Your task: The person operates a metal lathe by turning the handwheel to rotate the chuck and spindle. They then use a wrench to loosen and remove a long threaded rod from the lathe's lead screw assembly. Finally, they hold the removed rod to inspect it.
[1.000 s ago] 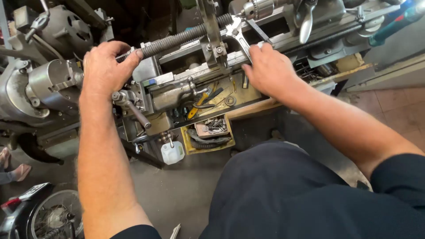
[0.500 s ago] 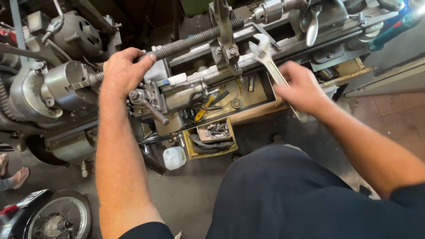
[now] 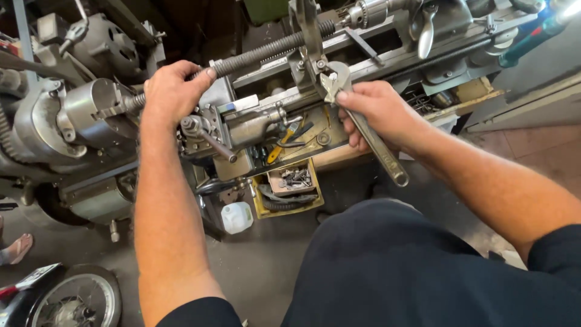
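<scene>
The right hand (image 3: 378, 115), half a second ago drawn back, has swung its tightly gripped adjustable wrench (image 3: 363, 124) onto what seems a bolt on the lathe (image 3: 387, 51), so turning can begin, while the left hand (image 3: 172, 91) stays clamped around the threaded rod (image 3: 266, 51) left of it.

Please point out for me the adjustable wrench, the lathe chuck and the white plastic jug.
adjustable wrench (image 3: 376, 145): head view, on the bare handle below the right hand.
lathe chuck (image 3: 91, 118): head view, on its round steel body.
white plastic jug (image 3: 237, 217): head view, on its side.
</scene>
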